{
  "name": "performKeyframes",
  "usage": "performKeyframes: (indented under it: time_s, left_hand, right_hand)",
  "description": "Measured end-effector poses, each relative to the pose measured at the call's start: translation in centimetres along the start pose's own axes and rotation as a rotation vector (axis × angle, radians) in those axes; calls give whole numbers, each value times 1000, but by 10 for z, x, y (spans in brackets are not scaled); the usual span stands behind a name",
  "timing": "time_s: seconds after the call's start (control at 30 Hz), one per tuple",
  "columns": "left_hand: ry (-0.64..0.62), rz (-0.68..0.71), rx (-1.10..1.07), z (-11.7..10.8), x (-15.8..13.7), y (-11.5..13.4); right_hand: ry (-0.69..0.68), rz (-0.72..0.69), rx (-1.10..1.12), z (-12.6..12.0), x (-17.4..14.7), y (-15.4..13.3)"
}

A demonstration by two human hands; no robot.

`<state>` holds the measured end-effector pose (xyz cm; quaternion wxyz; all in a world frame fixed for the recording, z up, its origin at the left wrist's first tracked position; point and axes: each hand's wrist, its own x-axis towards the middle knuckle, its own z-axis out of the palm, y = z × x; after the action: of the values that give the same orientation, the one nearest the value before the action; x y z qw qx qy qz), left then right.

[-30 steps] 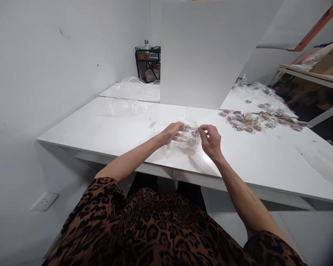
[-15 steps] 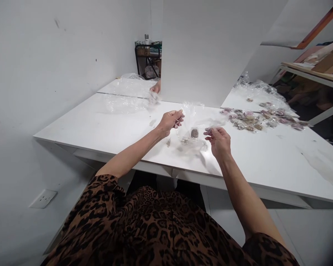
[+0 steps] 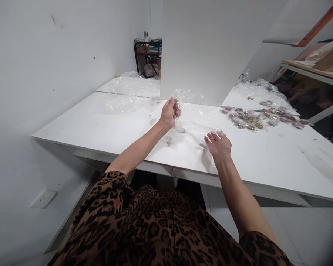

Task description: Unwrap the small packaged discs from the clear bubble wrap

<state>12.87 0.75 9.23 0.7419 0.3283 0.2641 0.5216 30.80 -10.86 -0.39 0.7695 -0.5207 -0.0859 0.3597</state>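
My left hand (image 3: 168,112) is raised over the middle of the table, its fingers closed on a clear plastic bag (image 3: 187,95). Reddish wrapped pieces (image 3: 177,109) show beside its palm, seemingly inside that bag. To the right, my right hand (image 3: 218,143) is palm up with loosely bent fingers apart, and I see nothing gripped in it. Thin clear film lies between the two hands, and its edges are hard to make out. Beyond my right hand lies a spread of small wrapped pieces (image 3: 249,117) in pink, brown and green tones.
A tall white panel (image 3: 205,55) stands across the white table (image 3: 80,122). Crumpled clear plastic (image 3: 262,87) lies at the back right, and more plastic sheeting (image 3: 122,103) at the left. A dark shelf rack (image 3: 147,53) stands behind. The wall borders the left side.
My left hand has moved up and away with the bag. My right hand has opened its pinch. The dark piece between my hands and another person's hand at the panel are out of sight.
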Motion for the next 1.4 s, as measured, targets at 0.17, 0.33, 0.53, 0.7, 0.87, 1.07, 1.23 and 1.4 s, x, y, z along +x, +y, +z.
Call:
performKeyframes:
  time_s: [0.17, 0.33, 0.53, 0.7, 0.87, 1.07, 1.23, 1.4]
  left_hand:
    - [-3, -9, -22, 5, -3, 3]
    - [-57, -40, 0, 19, -7, 2]
    - [-170, -4, 65, 32, -6, 3]
    - [-179, 23, 42, 35, 2, 20]
    - [-288, -45, 125, 36, 4, 26]
    - [-439, -174, 284, 41, 6, 19]
    - [-229, 14, 322, 30, 2, 20]
    - [-7, 386, 490, -17, -32, -1]
  right_hand:
    - [215, -980, -231, -7, -22, -11]
    - [-435, -1357, -713, 16, -45, -13]
    - [-827, -1250, -1295, 35, -22, 20]
    - [-883, -1323, -1372, 22, -18, 29]
    - [-490, -1367, -1019, 31, -3, -2]
    - [-740, -904, -854, 78, 18, -55]
    - [-834, -457, -692, 90, -5, -58]
    - [-631, -353, -497, 89, -10, -60]
